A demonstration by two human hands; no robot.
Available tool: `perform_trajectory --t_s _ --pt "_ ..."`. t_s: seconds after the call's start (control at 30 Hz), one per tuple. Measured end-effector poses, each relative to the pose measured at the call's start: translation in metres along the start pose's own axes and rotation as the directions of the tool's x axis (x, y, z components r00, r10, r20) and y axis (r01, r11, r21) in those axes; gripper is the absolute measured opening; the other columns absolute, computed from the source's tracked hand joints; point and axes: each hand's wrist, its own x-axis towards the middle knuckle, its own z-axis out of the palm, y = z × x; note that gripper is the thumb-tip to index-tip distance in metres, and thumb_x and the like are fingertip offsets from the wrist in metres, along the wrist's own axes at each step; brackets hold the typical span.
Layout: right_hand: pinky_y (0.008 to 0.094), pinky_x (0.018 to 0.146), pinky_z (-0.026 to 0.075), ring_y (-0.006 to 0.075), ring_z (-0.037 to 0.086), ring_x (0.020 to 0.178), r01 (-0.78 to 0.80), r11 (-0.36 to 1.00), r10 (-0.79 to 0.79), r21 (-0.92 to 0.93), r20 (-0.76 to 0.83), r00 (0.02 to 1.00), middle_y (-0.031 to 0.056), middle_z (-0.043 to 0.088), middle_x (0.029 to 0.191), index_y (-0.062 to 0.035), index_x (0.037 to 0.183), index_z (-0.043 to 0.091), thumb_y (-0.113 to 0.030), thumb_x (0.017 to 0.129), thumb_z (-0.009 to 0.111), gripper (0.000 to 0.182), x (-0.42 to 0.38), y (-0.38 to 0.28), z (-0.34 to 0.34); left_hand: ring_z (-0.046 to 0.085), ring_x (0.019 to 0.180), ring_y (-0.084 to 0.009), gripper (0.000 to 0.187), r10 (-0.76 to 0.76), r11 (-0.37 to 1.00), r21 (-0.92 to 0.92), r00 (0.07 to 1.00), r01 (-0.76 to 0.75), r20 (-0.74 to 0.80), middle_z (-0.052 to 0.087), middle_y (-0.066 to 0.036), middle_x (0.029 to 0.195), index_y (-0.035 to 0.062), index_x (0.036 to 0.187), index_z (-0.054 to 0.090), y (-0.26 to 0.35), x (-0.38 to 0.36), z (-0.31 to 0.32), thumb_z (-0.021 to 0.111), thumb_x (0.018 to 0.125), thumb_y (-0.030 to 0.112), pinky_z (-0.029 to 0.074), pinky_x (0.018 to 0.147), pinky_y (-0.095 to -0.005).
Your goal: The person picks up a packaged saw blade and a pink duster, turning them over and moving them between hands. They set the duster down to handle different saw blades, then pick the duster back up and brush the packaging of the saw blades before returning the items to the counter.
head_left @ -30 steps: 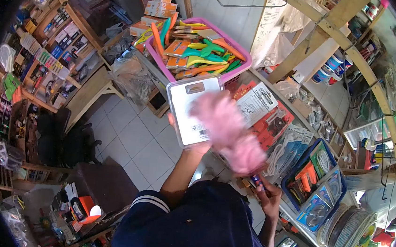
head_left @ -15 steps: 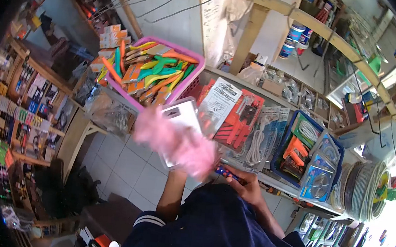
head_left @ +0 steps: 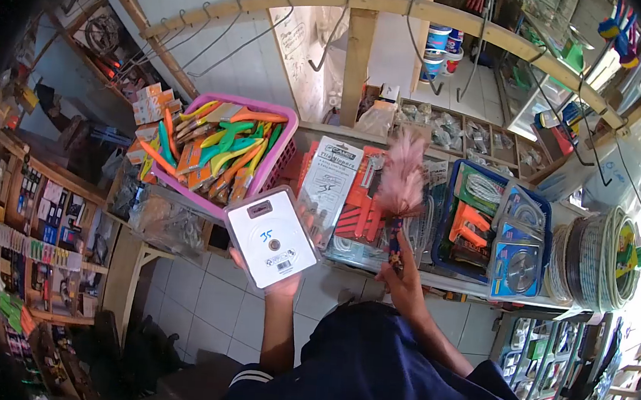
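My left hand (head_left: 282, 284) holds a flat white package (head_left: 270, 237) from below; its face shows a handwritten 35, a small round hole and a barcode. Wrapped round the dark patterned handle of a pink feather duster (head_left: 401, 176) is my right hand (head_left: 404, 274). The duster's pink head stands over the red-backed tool packs (head_left: 361, 215) on the counter. A white Tile Nippers pack (head_left: 330, 178) lies between the held package and the duster. The pink basket (head_left: 266, 166) of orange, green and yellow handled tools is beyond my left hand.
A blue tray (head_left: 438, 248) with packaged goods sits right of the duster, and coiled hoses (head_left: 593, 262) stand farther right. Metal hooks hang from a wooden beam (head_left: 458, 18) above the counter. Shelves (head_left: 42, 244) line the left side. Small-parts compartments (head_left: 486, 142) lie behind.
The pink duster has moved right and up, off the white package, which now shows fully. My left hand has turned the package's face up to view. The camera view has shifted slightly.
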Motion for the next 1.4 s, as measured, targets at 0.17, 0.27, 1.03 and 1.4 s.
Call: perform_trajectory --t_s 0.17,0.27,1.03,1.4 --pt "0.0258 0.069 0.049 0.0137 0.063 0.087 -0.089 0.996 0.089 -0.008 0.093 0.992 0.0094 0.058 0.118 -0.0091 0.154 0.019 -0.015 0.095 0.063 0.074 -0.010 0.005 -0.002 0.028 0.140 -0.0468 0.117 -0.070 0.998 -0.004 0.994 0.070 -0.088 0.022 -0.024 0.156 0.0132 0.155 0.018 -0.008 -0.002 0.008 0.055 0.070 0.084 0.027 0.109 -0.0660" --pt "0.0321 0.080 0.051 0.0210 0.061 0.105 -0.117 0.974 0.157 -0.192 0.211 0.965 0.0146 0.057 0.125 -0.0094 0.153 0.022 -0.024 0.095 0.063 0.072 -0.023 -0.010 -0.015 0.025 0.141 -0.0480 0.117 -0.126 0.992 -0.022 0.990 0.125 -0.070 0.020 -0.023 0.157 0.0159 0.155 0.016 -0.012 -0.005 0.004 0.056 0.069 0.084 0.026 0.109 -0.0660" --pt "0.0276 0.084 0.048 0.0094 0.061 0.095 -0.063 0.996 0.072 0.057 -0.186 0.980 0.0041 0.069 0.102 0.0006 0.114 0.066 -0.008 0.091 0.068 0.025 -0.116 -0.058 -0.089 0.057 0.104 -0.0150 0.057 -0.356 0.629 0.776 0.904 0.044 0.238 0.059 -0.011 0.113 0.0007 0.146 0.026 -0.117 -0.023 0.056 0.055 0.098 0.008 0.043 0.093 -0.0293" --pt "0.0317 0.079 0.051 0.0102 0.065 0.089 0.101 0.932 -0.096 -0.347 0.031 0.995 0.0138 0.073 0.092 -0.0005 0.102 0.072 -0.024 0.086 0.075 0.029 -0.153 -0.132 -0.273 0.048 0.083 -0.0025 0.033 -0.580 0.499 0.867 0.744 0.003 0.331 0.056 -0.001 0.099 0.0001 0.127 0.046 -0.219 -0.016 0.221 0.056 0.099 0.015 0.041 0.074 -0.0202"
